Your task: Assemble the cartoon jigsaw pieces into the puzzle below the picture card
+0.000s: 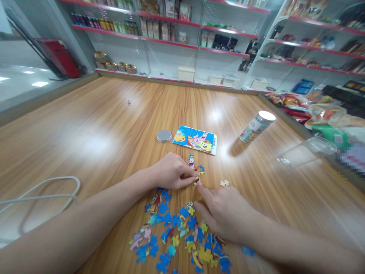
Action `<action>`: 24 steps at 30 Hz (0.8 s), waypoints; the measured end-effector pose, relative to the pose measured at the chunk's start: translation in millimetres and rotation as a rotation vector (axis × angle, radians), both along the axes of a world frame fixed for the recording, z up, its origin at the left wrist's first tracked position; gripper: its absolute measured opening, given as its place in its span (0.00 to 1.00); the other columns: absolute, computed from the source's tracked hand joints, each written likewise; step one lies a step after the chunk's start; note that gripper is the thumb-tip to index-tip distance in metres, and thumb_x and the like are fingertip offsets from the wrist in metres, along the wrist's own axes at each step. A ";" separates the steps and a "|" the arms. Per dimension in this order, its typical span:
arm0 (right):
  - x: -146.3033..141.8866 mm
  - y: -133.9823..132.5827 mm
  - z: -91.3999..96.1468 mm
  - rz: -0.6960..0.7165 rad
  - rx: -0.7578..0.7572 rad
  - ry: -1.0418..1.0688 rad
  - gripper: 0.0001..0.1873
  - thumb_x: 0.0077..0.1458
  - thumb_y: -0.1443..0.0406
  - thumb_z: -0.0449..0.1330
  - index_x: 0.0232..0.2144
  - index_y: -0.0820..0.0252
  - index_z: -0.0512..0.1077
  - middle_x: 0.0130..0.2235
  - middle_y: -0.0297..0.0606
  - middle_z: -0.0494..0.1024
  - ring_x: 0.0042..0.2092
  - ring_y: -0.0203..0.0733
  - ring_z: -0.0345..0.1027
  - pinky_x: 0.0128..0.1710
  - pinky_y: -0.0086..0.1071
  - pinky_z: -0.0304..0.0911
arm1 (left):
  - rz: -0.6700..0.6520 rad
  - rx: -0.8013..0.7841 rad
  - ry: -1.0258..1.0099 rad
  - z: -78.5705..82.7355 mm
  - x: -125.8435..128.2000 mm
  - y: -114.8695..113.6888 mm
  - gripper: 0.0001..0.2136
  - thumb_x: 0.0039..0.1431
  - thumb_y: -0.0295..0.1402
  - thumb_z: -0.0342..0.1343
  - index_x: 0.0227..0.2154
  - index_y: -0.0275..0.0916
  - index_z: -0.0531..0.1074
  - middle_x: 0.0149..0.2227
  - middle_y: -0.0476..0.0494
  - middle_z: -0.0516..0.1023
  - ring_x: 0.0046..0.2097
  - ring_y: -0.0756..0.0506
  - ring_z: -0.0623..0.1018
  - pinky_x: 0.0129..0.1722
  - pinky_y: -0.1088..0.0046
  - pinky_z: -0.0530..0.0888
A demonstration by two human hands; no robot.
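Note:
Thumb and index finger of my left hand are pinched together on a small jigsaw piece, mostly hidden by the fingertips. The index finger of my right hand is stretched out and touches the same piece's near edge, its thumb held apart. Just beyond the fingertips lie a pink and blue jigsaw piece and an orange and blue one; whether they interlock I cannot tell. Loose jigsaw pieces, mainly blue and yellow, spread below both hands. A pale, face-down piece rests above my right hand.
Behind my hands lie a cartoon picture card and a round metal lid. A printed can stands to the right, near a clear plastic container. A white cable loops at left. Bagged goods line the right edge.

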State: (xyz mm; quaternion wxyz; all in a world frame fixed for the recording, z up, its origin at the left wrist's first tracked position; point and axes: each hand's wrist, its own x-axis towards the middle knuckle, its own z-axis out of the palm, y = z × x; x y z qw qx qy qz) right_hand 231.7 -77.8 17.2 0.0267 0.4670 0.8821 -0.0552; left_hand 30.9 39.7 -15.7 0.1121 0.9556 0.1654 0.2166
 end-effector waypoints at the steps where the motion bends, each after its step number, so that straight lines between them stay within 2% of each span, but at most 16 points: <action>1: 0.7 1.1 -0.7 0.009 0.007 0.005 0.24 0.67 0.60 0.48 0.53 0.71 0.73 0.31 0.47 0.82 0.26 0.46 0.73 0.25 0.39 0.40 | 0.003 -0.003 0.003 0.2 -0.2 -0.2 0.13 0.66 0.36 0.54 0.31 0.44 0.82 0.21 0.50 0.78 0.24 0.51 0.76 0.26 0.73 0.65; 4: 5.5 8.3 -5.2 0.004 0.031 0.042 0.20 0.67 0.61 0.48 0.45 0.66 0.76 0.28 0.45 0.80 0.24 0.43 0.69 0.25 0.38 0.41 | 0.000 -0.014 -0.004 0.5 -1.4 -0.4 0.12 0.66 0.37 0.54 0.32 0.43 0.82 0.21 0.50 0.78 0.24 0.51 0.76 0.25 0.73 0.65; 7: 13.3 20.4 -10.8 0.006 0.006 0.183 0.16 0.66 0.62 0.50 0.36 0.62 0.76 0.27 0.41 0.79 0.25 0.37 0.68 0.27 0.35 0.46 | 0.044 -0.031 -0.054 0.0 -2.5 0.7 0.11 0.65 0.36 0.54 0.38 0.44 0.82 0.21 0.51 0.78 0.24 0.51 0.76 0.26 0.73 0.65; 11: 19.8 31.9 -15.1 0.000 -0.028 0.343 0.16 0.64 0.64 0.53 0.26 0.61 0.73 0.24 0.35 0.75 0.25 0.32 0.66 0.28 0.31 0.50 | 0.323 -0.014 -0.097 -1.7 -1.8 3.1 0.11 0.63 0.36 0.56 0.41 0.42 0.82 0.21 0.49 0.78 0.23 0.51 0.75 0.25 0.74 0.64; 15: 19.2 32.9 -18.0 -0.017 0.010 0.377 0.16 0.64 0.64 0.53 0.25 0.61 0.73 0.23 0.34 0.74 0.25 0.33 0.66 0.28 0.30 0.51 | 0.455 -0.008 -0.007 -1.9 -0.2 3.5 0.11 0.61 0.37 0.57 0.42 0.44 0.82 0.25 0.48 0.81 0.26 0.49 0.76 0.25 0.74 0.62; 20: 18.2 32.4 -22.8 -0.027 0.020 0.377 0.16 0.65 0.63 0.53 0.27 0.61 0.74 0.24 0.35 0.76 0.26 0.34 0.68 0.29 0.30 0.51 | 0.636 -0.011 0.043 1.2 0.0 4.1 0.13 0.64 0.39 0.54 0.45 0.44 0.81 0.23 0.47 0.78 0.26 0.47 0.76 0.27 0.73 0.61; 24: 18.0 31.5 -25.0 -0.036 0.027 0.369 0.16 0.66 0.62 0.53 0.29 0.61 0.74 0.26 0.37 0.78 0.27 0.35 0.70 0.29 0.30 0.52 | 0.657 -0.045 0.123 2.8 0.4 5.1 0.14 0.64 0.41 0.53 0.44 0.46 0.81 0.26 0.45 0.80 0.30 0.45 0.77 0.28 0.72 0.61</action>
